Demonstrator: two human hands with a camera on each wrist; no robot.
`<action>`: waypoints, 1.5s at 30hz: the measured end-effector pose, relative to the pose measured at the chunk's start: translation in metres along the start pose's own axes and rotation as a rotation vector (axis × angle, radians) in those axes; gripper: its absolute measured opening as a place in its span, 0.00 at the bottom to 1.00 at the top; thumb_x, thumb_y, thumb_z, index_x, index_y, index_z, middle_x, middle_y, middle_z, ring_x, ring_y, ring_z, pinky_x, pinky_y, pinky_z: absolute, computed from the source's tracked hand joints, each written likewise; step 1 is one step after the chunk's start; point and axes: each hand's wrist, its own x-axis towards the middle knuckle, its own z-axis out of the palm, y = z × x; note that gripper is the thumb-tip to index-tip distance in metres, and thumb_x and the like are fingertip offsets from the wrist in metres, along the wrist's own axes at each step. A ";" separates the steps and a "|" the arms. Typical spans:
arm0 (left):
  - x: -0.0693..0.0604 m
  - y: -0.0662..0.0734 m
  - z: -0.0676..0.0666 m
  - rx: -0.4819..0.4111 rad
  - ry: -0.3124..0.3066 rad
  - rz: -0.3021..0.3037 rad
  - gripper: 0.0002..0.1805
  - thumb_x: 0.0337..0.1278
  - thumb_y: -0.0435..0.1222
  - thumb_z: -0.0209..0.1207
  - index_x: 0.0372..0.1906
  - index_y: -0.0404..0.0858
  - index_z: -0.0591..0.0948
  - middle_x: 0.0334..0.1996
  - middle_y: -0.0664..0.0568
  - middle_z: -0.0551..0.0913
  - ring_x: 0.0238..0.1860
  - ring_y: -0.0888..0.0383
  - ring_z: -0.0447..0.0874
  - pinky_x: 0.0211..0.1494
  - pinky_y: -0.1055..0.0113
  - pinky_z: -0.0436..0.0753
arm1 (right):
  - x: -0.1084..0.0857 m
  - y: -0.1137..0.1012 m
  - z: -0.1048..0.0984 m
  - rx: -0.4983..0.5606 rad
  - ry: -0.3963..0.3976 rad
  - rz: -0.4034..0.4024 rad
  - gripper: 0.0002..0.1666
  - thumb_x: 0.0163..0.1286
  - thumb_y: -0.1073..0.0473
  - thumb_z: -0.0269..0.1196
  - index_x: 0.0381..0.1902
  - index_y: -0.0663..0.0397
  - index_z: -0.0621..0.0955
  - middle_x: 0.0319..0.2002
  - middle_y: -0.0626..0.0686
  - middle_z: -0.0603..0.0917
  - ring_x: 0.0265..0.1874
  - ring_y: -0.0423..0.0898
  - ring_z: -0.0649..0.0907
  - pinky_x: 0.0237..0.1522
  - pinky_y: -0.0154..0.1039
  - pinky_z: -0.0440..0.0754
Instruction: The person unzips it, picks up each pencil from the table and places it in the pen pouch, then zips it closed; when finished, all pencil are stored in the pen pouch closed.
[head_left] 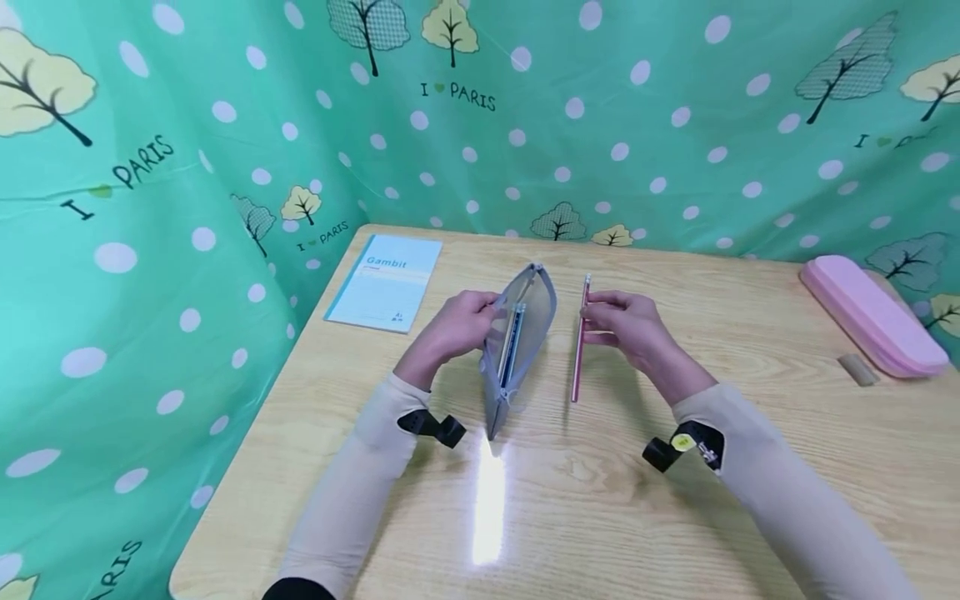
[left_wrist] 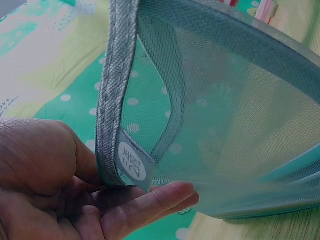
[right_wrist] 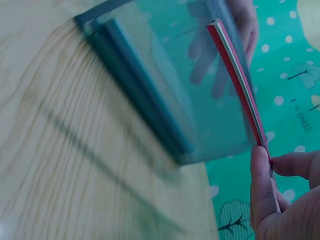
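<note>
A grey mesh pencil pouch (head_left: 542, 321) stands with its top gaping, gripped at its left side by my left hand (head_left: 467, 321). Inside it lie dark blue pencil-like sticks (head_left: 512, 346), seen through the mesh in the right wrist view too. In the left wrist view, the thumb and fingers of the left hand (left_wrist: 80, 185) pinch the pouch edge beside a small label (left_wrist: 132, 159). To the right of the pouch and apart from it, my right hand (head_left: 626, 325) pinches a red striped pencil (head_left: 579, 354) near its eraser end. The same pencil (right_wrist: 240, 85) slants across the right wrist view.
A light blue notebook (head_left: 386, 283) lies at the table's back left. On the right are a pink pencil case (head_left: 873, 317) and a small grey-brown block (head_left: 857, 370). The wooden table (head_left: 600, 517) meets a green patterned curtain (head_left: 525, 125) behind and at the left.
</note>
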 end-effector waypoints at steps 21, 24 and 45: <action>-0.003 -0.009 -0.001 -0.059 -0.010 0.013 0.25 0.84 0.35 0.39 0.75 0.29 0.68 0.68 0.33 0.76 0.52 0.39 0.88 0.46 0.59 0.92 | 0.000 -0.016 0.046 0.246 0.114 -0.068 0.25 0.73 0.74 0.59 0.67 0.70 0.71 0.39 0.52 0.84 0.29 0.41 0.86 0.38 0.32 0.91; -0.002 -0.009 0.000 -0.059 -0.014 0.011 0.25 0.84 0.35 0.39 0.75 0.29 0.68 0.68 0.33 0.76 0.53 0.38 0.88 0.47 0.58 0.92 | 0.000 -0.016 0.048 0.285 0.137 -0.077 0.21 0.72 0.74 0.59 0.62 0.67 0.73 0.38 0.51 0.84 0.29 0.40 0.86 0.37 0.32 0.91; 0.001 -0.006 -0.001 -0.022 -0.044 0.024 0.25 0.84 0.36 0.38 0.76 0.29 0.67 0.70 0.33 0.74 0.56 0.37 0.86 0.53 0.53 0.91 | 0.004 -0.013 0.051 0.326 0.213 -0.141 0.19 0.71 0.75 0.61 0.57 0.65 0.74 0.40 0.54 0.82 0.28 0.42 0.85 0.34 0.34 0.91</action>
